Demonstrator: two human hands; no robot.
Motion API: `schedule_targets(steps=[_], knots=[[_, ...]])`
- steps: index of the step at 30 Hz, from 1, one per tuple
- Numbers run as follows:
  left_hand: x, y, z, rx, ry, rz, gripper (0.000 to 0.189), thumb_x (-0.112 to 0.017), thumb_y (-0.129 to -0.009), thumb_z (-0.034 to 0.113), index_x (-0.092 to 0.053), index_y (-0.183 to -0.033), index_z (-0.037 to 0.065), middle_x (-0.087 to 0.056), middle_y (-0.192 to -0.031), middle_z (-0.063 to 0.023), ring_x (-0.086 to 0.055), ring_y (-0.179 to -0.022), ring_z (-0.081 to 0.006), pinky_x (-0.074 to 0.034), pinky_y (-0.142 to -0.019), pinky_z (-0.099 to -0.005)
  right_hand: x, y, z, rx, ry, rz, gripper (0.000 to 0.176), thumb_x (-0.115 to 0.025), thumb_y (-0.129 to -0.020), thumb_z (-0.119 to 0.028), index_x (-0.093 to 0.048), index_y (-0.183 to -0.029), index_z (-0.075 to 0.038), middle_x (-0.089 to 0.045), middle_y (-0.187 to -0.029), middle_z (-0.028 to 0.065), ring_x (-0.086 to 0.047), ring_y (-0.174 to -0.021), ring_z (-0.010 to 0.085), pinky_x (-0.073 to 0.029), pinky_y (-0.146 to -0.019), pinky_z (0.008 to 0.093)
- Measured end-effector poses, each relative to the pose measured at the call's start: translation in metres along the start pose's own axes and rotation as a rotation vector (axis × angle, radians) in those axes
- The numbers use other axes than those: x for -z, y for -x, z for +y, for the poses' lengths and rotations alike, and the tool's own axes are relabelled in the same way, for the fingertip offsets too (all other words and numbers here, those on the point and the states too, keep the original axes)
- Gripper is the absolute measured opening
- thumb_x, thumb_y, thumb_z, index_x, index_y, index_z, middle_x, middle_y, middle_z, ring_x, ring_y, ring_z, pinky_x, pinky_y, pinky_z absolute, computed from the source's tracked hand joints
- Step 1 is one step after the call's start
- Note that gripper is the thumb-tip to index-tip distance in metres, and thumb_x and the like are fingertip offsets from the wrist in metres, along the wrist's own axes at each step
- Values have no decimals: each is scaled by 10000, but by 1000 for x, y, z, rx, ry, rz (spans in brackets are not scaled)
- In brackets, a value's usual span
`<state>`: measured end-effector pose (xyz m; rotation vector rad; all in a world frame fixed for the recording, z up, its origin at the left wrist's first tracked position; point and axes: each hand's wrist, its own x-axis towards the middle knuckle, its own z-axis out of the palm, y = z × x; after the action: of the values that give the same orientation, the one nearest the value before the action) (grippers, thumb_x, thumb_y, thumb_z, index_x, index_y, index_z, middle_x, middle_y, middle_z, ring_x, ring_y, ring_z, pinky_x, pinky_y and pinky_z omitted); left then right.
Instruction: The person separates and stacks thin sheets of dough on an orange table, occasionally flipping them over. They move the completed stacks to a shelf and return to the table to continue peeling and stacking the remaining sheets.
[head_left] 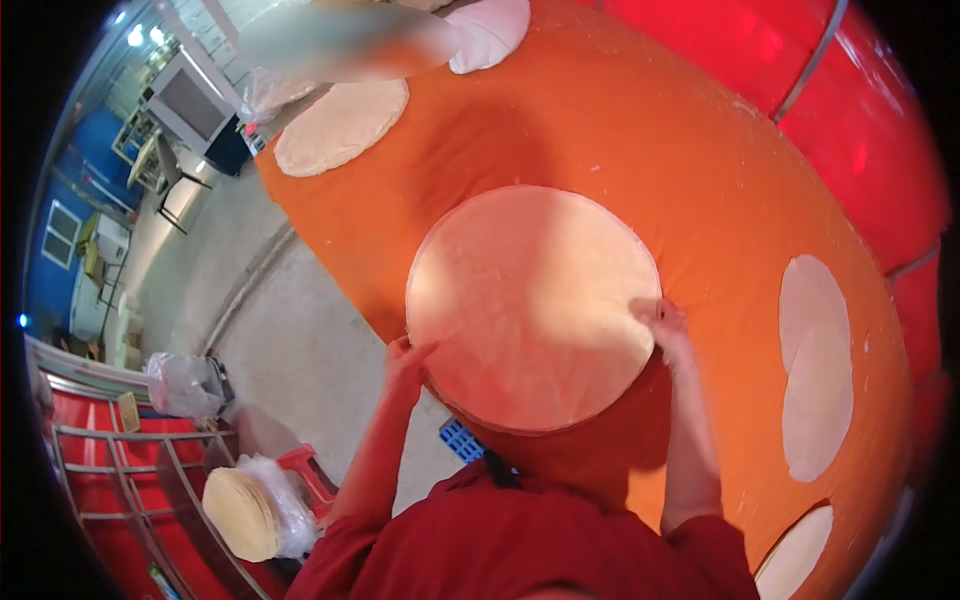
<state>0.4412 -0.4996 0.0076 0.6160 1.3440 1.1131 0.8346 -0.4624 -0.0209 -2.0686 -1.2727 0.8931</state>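
Observation:
A large round stack of thin pale dough sheets [530,300] lies on the orange cloth-covered table [640,140], right in front of me. My left hand [405,362] grips the stack's lower left edge, fingers curled onto its rim. My right hand [662,322] presses on its right edge, dusted with flour. Both arms reach out from my red sleeves.
More flat rounds lie on the cloth: one at far left [340,125], one at the top [490,35], overlapping ones at right [815,365], one at bottom right [795,555]. Another person's blurred arm [345,40] reaches in above. A bagged stack of flatbreads [245,512] sits lower left.

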Motion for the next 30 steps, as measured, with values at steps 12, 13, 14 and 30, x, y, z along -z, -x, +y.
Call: schedule_targets(steps=[12, 13, 14, 30], knots=[[-27, 42, -34, 359, 354, -633, 633, -615, -646, -12, -326, -1209, 14, -401, -1209, -98, -398, -1101, -228, -344, -906, -384, 88, 46, -33, 127, -690, -81, 441, -644, -556, 6, -519, -978, -25, -591, -729, 60, -561, -657, 135, -472, -627, 278], [-44, 63, -28, 349, 479, -822, 585, -605, -678, 50, -337, -1197, 16, -408, -1203, -102, -405, -1095, -217, -357, -891, -360, 117, 53, -43, 161, -561, -50, 358, -623, -570, 4, -552, -920, -27, -583, -706, 41, -553, -615, 125, -469, -589, 261], [-54, 62, -38, 382, 491, -827, 585, -605, -678, 50, -337, -1197, 16, -408, -1203, -102, -405, -1095, -217, -357, -891, -360, 146, 51, -33, 150, -466, -90, 348, -622, -567, 7, -559, -907, -27, -580, -712, 34, -551, -627, 122, -464, -600, 256], [-130, 0, -41, 366, 293, -924, 276, -457, -824, 137, -429, -1079, 35, -580, -902, -97, -597, -743, -196, -496, -624, -330, -8, 154, -68, 435, 346, 184, 1184, -710, -424, -549, -68, -1310, -97, -125, -1342, 170, -86, -1229, 399, -113, -925, 591]])
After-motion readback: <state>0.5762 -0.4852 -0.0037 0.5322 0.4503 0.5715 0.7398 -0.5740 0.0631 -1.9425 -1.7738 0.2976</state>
